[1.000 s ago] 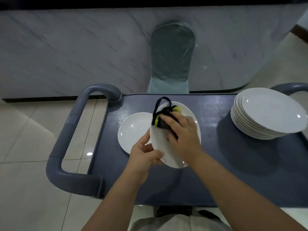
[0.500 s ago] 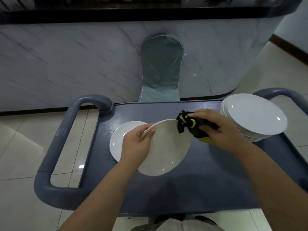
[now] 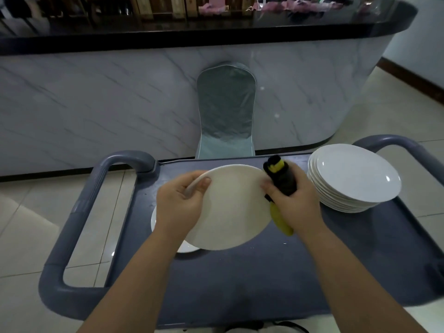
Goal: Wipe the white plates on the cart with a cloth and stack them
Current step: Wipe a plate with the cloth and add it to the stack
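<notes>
I hold a white plate (image 3: 230, 207) above the grey cart (image 3: 240, 280), its underside turned up toward me. My left hand (image 3: 180, 205) grips its left rim. My right hand (image 3: 295, 203) grips a black and yellow cloth (image 3: 281, 179) and its thumb touches the plate's right rim. Below the held plate, a second white plate (image 3: 155, 219) lies flat on the cart, mostly hidden. A stack of several white plates (image 3: 353, 176) stands at the cart's far right.
The cart has a looped grey handle at the left (image 3: 79, 224) and another at the right (image 3: 408, 150). Beyond the cart a covered chair (image 3: 225, 114) stands against a marble-faced counter (image 3: 96, 104). Tiled floor lies on both sides.
The plate has been turned over so that its underside faces up. My right hand with the cloth left the plate's face and came to its right rim. The view tilted up.
</notes>
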Demonstrator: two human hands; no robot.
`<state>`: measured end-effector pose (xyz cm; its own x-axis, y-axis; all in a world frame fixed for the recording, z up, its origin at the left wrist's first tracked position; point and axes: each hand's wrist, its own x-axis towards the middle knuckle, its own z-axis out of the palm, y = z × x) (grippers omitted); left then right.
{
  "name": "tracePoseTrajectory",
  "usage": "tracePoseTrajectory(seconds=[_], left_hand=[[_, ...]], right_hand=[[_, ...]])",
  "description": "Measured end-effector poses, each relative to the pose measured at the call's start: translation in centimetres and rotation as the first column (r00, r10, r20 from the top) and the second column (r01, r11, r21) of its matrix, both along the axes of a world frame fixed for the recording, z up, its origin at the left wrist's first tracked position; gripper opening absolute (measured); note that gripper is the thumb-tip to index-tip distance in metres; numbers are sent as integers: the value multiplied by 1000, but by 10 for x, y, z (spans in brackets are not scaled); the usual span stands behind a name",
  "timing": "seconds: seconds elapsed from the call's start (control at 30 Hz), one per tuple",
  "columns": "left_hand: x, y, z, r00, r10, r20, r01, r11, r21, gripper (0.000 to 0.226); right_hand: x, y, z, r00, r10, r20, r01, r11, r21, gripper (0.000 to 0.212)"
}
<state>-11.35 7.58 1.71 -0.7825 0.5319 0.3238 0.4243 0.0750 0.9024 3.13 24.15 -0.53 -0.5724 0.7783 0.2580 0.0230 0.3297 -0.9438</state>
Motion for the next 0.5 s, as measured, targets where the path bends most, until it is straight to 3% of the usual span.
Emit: tracePoseTrajectory(seconds=[0.1,0.2,0.37,0.5], left_hand=[[3,6,-4,998,-12,-60,5,992,-125,35],[1,7,-10,996,17,-85,-34,979,-201,32],[-13,11,-13,987,-5,-163,-41,960,-278,14],[-10,15,-20,941,-85,-326,-34,939,-341,18]], right_hand=[[-6,8,25,999,11,-46,-5,992,124,32],[0,15,33,980,173,99,-195,934,299,38],[8,24,44,849,428,310,-513,808,289,49],[-4,29,46,825,406,393,-560,682,470,54]])
